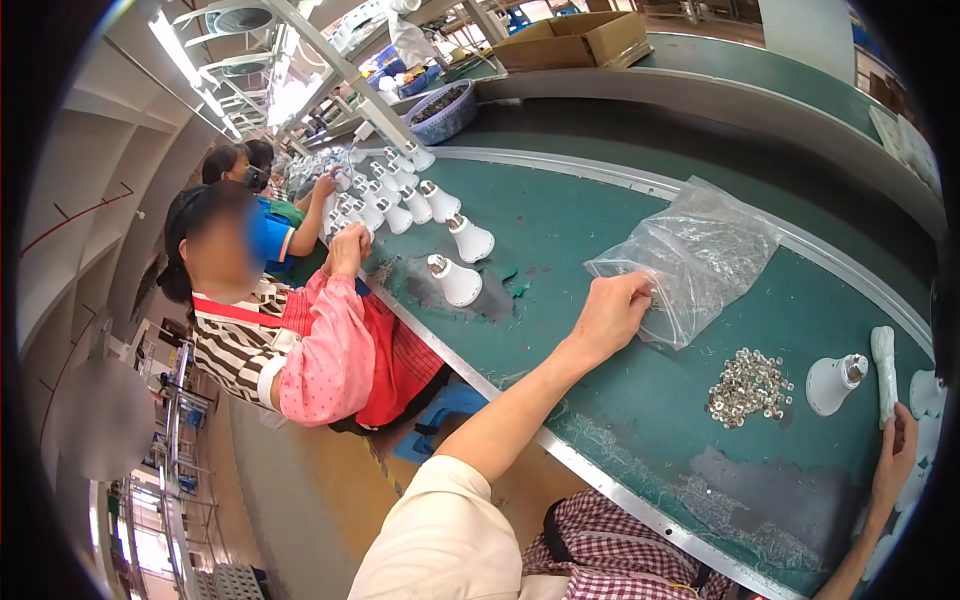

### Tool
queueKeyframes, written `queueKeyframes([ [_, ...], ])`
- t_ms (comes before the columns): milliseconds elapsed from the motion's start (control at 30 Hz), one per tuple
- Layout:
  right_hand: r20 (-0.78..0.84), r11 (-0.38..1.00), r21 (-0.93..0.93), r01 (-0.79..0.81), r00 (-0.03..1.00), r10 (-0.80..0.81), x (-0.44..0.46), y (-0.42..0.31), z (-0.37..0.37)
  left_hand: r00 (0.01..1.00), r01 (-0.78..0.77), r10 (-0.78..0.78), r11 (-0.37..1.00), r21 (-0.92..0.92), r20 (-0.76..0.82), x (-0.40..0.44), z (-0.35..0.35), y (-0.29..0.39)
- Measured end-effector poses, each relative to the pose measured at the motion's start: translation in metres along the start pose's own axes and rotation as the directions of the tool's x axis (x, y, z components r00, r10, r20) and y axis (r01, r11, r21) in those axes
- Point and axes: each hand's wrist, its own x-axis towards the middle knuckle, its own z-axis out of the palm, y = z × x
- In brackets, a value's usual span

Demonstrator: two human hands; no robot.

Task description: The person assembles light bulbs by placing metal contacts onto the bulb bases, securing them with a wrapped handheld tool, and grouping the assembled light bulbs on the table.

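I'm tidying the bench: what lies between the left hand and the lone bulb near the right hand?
The head view shows part of the clear plastic bag held by the left hand, then a pile of small metal parts.

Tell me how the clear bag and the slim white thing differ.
The clear bag is see-through; the slim white thing looks opaque. The bag is broad and crumpled, the white thing long and narrow. The left hand pinches the bag; the right hand is at one end of the white thing. Both are at the green table.
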Motion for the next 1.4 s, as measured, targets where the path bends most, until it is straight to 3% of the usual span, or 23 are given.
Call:
queueKeyframes([
  [233,-0.071,0.994,-0.106,0.029,0.997,-0.037,0.001,-0.006,-0.006,0.994,-0.044,0.049,0.998,0.047,-0.099,-0.011,-0.013,-0.001],
  [300,-0.05,0.991,-0.132,0.03,0.998,-0.037,0.002,-0.009,-0.006,0.994,0.053,-0.057,0.998,-0.041,-0.097,-0.013,-0.014,0.001],
  [400,-0.06,0.993,-0.094,0.07,0.995,-0.076,0.001,-0.024,-0.006,0.987,0.031,-0.041,0.997,-0.064,-0.154,-0.016,-0.015,-0.003],
  [533,-0.205,0.923,-0.258,0.285,0.917,-0.341,-0.022,-0.124,-0.012,0.962,0.203,-0.265,0.862,-0.465,-0.071,-0.031,-0.027,0.036],
  [633,-0.003,0.895,0.014,0.447,0.895,-0.447,-0.039,-0.183,-0.006,0.968,0.233,-0.242,0.761,-0.605,0.069,-0.049,-0.015,0.079],
  [733,0.179,0.858,0.302,0.416,0.859,-0.48,-0.041,-0.202,0.02,0.961,0.264,-0.111,0.635,-0.726,0.253,-0.057,0.016,0.107],
  [900,0.341,0.862,0.488,0.135,0.88,-0.331,-0.037,-0.204,0.044,0.913,0.325,0.033,0.544,-0.773,0.407,-0.058,0.047,0.125],
  [1100,0.444,0.842,0.538,-0.025,0.858,-0.259,-0.039,-0.192,0.048,0.862,0.359,0.09,0.588,-0.725,0.499,-0.055,0.054,0.128],
  [1333,0.407,0.86,0.502,0.09,0.853,-0.326,-0.044,-0.184,0.051,0.807,0.431,0.086,0.591,-0.682,0.585,-0.06,0.058,0.126],
  [1400,0.559,0.729,0.634,-0.259,0.804,-0.201,-0.047,-0.18,0.052,0.793,0.451,0.071,0.6,-0.661,0.605,-0.058,0.051,0.125],
])
